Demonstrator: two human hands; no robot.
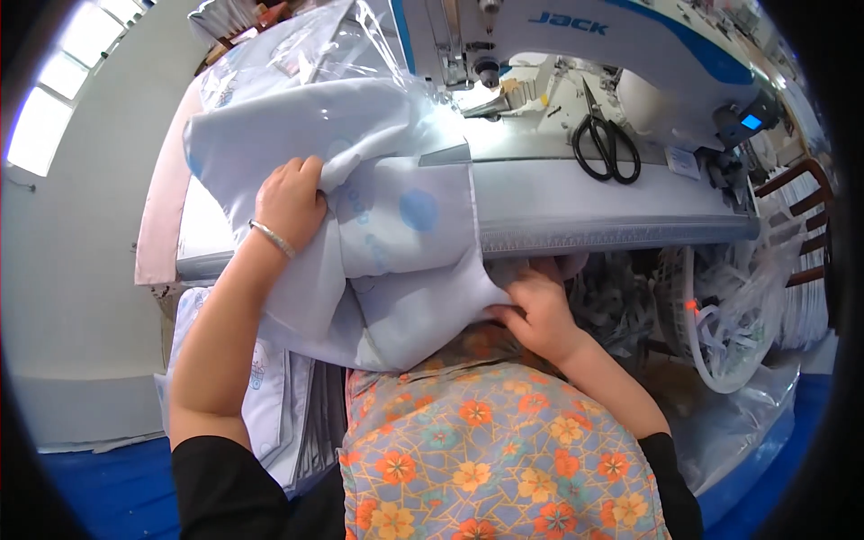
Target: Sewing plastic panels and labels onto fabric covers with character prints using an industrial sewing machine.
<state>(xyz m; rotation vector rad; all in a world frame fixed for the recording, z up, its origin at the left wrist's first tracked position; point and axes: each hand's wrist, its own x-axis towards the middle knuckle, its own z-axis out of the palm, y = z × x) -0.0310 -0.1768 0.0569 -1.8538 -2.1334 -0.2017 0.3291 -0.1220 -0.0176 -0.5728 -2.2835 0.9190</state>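
Note:
A pale, bluish-white piece of printed fabric point(409, 211) drapes over the front edge of the sewing table and down to my lap. My left hand point(292, 200), with a bracelet at the wrist, is closed on a gathered fold of it on the tabletop. Lower and to the right, my right hand point(538, 310) pinches the fabric's right edge between thumb and fingers, just below the table edge. A white and blue sewing machine point(585, 40) stands beyond the cloth, its needle area behind the fabric's far edge.
Black-handled scissors point(607, 148) lie on the table right of the fabric. Clear plastic sheeting point(360, 45) covers cloth at the back left. A stack of folded fabric pieces point(274, 405) hangs below left. A white basket point(720, 360) with scraps stands below right.

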